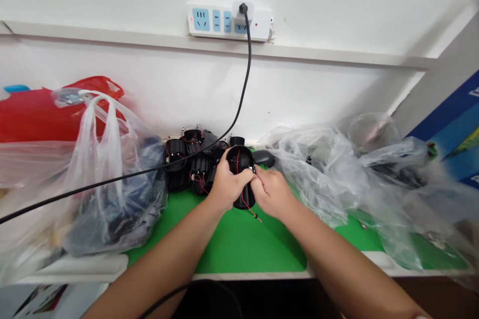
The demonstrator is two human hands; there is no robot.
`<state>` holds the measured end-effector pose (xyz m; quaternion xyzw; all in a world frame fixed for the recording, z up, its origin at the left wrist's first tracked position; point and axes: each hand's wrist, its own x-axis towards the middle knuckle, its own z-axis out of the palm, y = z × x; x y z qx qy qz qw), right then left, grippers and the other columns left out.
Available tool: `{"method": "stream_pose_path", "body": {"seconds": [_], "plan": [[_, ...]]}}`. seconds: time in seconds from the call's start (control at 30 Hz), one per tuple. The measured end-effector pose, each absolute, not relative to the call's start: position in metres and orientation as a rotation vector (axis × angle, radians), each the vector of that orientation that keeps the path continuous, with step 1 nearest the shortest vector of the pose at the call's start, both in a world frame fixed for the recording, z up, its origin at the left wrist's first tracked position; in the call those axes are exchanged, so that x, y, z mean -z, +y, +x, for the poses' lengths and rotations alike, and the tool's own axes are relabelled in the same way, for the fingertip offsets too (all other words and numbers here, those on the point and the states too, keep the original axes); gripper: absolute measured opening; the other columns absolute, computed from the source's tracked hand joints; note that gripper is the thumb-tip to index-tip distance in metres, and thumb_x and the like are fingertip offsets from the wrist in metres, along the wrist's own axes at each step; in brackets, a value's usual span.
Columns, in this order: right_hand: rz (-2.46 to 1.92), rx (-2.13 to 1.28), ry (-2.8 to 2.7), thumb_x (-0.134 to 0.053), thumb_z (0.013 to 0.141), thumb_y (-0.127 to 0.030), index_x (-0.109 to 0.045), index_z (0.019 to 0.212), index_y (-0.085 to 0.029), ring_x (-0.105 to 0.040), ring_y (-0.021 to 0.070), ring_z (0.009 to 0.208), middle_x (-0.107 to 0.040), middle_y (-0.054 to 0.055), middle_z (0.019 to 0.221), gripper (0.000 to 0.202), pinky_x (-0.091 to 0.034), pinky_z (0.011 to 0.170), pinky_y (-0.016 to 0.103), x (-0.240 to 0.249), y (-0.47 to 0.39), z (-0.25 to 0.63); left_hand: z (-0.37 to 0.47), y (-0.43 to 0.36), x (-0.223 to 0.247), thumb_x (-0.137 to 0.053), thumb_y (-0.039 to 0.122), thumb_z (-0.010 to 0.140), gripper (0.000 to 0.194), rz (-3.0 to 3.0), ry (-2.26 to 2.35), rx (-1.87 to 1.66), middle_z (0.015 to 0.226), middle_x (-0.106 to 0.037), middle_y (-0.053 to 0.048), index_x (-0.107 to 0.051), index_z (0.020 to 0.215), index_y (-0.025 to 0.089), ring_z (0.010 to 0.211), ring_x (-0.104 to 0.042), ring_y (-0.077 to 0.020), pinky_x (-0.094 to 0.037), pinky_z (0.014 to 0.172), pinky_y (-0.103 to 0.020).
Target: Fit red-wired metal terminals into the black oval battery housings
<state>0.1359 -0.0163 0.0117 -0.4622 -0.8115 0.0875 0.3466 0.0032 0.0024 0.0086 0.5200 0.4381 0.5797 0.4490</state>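
Note:
My left hand [229,182] is wrapped round a black round plastic housing [240,156], whose open top faces me. Its thumb presses at the rim on the right side. A red wire [245,201] runs down the housing and ends in a small metal tip below. My right hand [273,191] is closed in a pinch against the same rim, beside a small shiny part [251,170]; what its fingertips hold is mostly hidden. Behind my left hand, several similar black housings [177,148] with red wires are piled against the wall.
A black cable [245,79] hangs from the power strip [229,21] and crosses the pile leftward. Full plastic bags [112,199] stand left, with a red bag [37,114] behind. Clear plastic bags [322,169] crowd the right of the green table [250,254]. A dark rounded object [264,158] lies behind my right hand.

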Motion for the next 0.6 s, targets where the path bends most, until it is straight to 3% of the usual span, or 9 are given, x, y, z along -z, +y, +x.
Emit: {"method": "stream_pose_path", "body": {"seconds": [0.23, 0.4, 0.6], "plan": [[-1.326, -0.148, -2.167, -0.035, 0.089, -0.023, -0.061, 0.089, -0.013, -0.058, 0.0187, 0.059, -0.065, 0.009, 0.069, 0.028, -0.038, 0.059, 0.028, -0.01, -0.016, 0.133, 0.005, 0.002, -0.008, -0.065, 0.018, 0.064, 0.043, 1.286, 1.104, -1.44, 0.086, -0.059, 0.0, -0.054, 0.105, 0.013, 0.072, -0.054, -0.0083, -0.048, 0.074, -0.021], [-1.122, -0.31, -2.129, -0.036, 0.09, -0.023, -0.063, 0.09, -0.013, -0.057, 0.0167, 0.06, -0.065, 0.007, 0.072, 0.029, -0.041, 0.062, 0.029, -0.017, -0.012, 0.139, 0.005, -0.001, -0.017, -0.068, 0.021, 0.062, 0.044, 1.157, 1.075, -1.446, 0.083, -0.057, 0.0, -0.051, 0.102, 0.014, 0.071, -0.056, -0.0086, -0.049, 0.069, -0.021], [-0.937, -0.811, -1.467, -0.046, 0.091, -0.045, -0.063, 0.114, -0.017, -0.063, 0.0185, 0.082, -0.068, 0.006, 0.093, 0.04, -0.049, 0.076, 0.032, -0.018, 0.004, 0.157, 0.01, -0.021, -0.029, -0.065, 0.03, 0.067, 0.059, 0.927, 0.844, -0.884, 0.082, -0.059, -0.002, -0.038, 0.119, 0.021, 0.054, -0.06, -0.0158, -0.048, 0.048, -0.027]]}}
